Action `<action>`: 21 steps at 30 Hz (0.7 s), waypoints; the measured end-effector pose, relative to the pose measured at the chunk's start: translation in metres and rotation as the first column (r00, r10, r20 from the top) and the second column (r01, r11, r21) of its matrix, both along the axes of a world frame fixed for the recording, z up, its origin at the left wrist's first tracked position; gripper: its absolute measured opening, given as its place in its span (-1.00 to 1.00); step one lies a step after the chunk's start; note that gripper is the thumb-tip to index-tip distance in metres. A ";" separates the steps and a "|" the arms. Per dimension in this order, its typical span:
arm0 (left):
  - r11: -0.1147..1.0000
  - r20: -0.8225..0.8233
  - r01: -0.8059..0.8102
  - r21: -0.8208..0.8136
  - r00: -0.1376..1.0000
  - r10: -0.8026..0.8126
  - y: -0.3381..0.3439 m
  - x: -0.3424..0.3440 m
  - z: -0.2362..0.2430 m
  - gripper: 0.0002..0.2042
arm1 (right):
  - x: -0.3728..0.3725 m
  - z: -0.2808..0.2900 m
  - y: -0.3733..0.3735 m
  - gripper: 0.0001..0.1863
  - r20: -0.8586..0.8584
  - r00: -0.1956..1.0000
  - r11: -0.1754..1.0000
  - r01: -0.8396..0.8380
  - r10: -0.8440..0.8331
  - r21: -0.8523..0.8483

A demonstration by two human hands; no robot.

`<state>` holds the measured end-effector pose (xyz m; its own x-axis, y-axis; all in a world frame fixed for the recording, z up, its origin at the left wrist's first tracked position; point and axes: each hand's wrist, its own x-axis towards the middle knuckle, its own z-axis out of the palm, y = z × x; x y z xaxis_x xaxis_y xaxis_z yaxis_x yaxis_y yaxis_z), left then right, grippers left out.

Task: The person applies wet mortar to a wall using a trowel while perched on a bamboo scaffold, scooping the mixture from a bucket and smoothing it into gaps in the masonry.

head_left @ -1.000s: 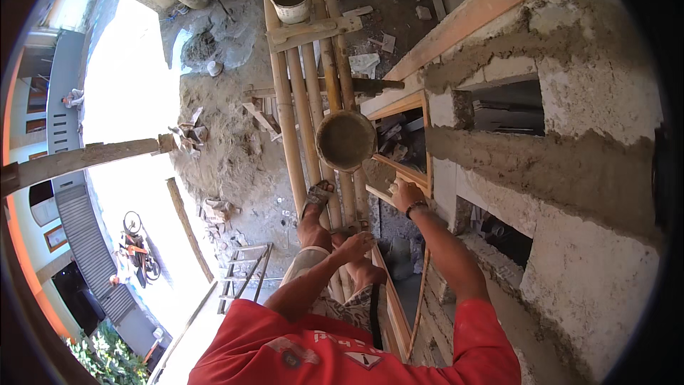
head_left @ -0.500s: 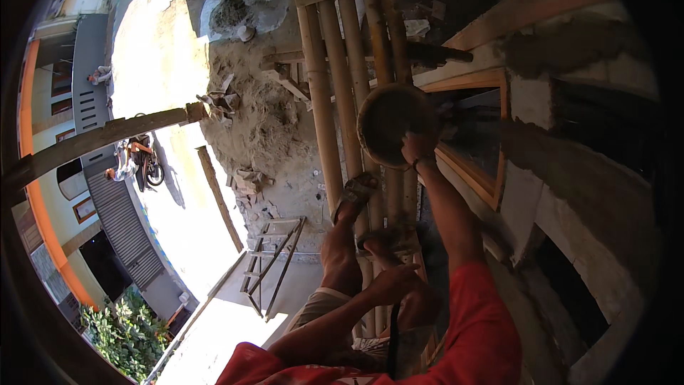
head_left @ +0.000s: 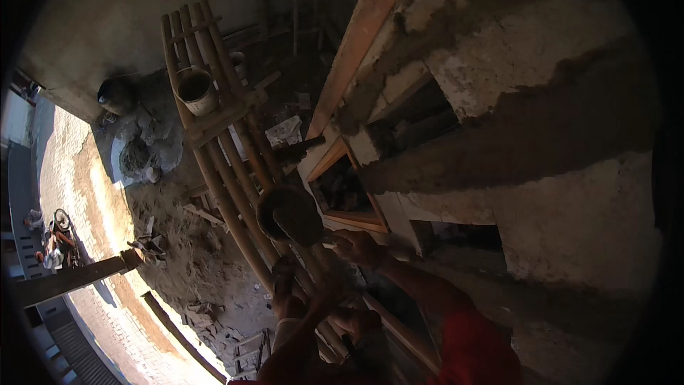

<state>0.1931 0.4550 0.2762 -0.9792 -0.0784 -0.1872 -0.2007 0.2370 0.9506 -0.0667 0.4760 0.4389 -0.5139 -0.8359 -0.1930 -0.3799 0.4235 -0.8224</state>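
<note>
My right hand point(head_left: 360, 249) is closed around the handle of a trowel. Its grey blade point(head_left: 299, 224) lies over the mouth of a round, shallow bucket point(head_left: 269, 215), which rests on the bamboo scaffold point(head_left: 239, 224). Whatever fills the bucket is dark and hard to make out. Low in the picture, my left hand point(head_left: 330, 292) is near my legs, blurred and in shadow, so its fingers cannot be read. One of my feet point(head_left: 283, 271) stands on the bamboo poles.
Farther along the scaffold stands a whitish bucket point(head_left: 197, 91). To the right rises a wall with patches of dark, wet-looking plaster point(head_left: 527, 128) and a wood-framed opening point(head_left: 345, 189). Below on the left are a sand heap point(head_left: 178, 235), a wooden beam point(head_left: 78, 278) and a sunlit street with a motorbike point(head_left: 63, 239).
My view has swung right and up toward the wall. The right hand, earlier inside the bucket, now holds the trowel at its rim side. My left hand has left the knee.
</note>
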 end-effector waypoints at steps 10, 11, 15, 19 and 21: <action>0.959 -0.003 0.283 -0.026 0.959 -0.283 -0.017 -0.082 0.167 -0.65 | -0.044 0.569 0.107 -0.50 -0.573 0.819 0.983 0.110 -0.006 0.146; 0.946 -0.036 0.310 -0.093 0.949 -0.315 -0.010 -0.093 0.163 -0.68 | -0.037 0.613 0.115 -0.51 -0.587 0.810 0.977 0.117 0.011 0.179; 0.958 -0.071 0.247 -0.146 0.963 -0.259 -0.038 -0.117 0.121 -0.60 | -0.013 0.736 0.109 -0.51 -0.733 0.678 0.997 -0.072 0.064 0.021; 0.980 0.058 0.196 -0.023 0.979 -0.194 -0.027 -0.118 0.185 -0.59 | 0.011 0.804 0.130 -0.42 -0.619 0.785 0.999 -0.029 0.040 0.028; 0.971 0.006 0.205 -0.125 0.979 -0.206 -0.027 -0.117 0.198 -0.58 | 0.000 0.809 0.142 -0.42 -0.414 0.908 0.993 0.021 -0.069 -0.118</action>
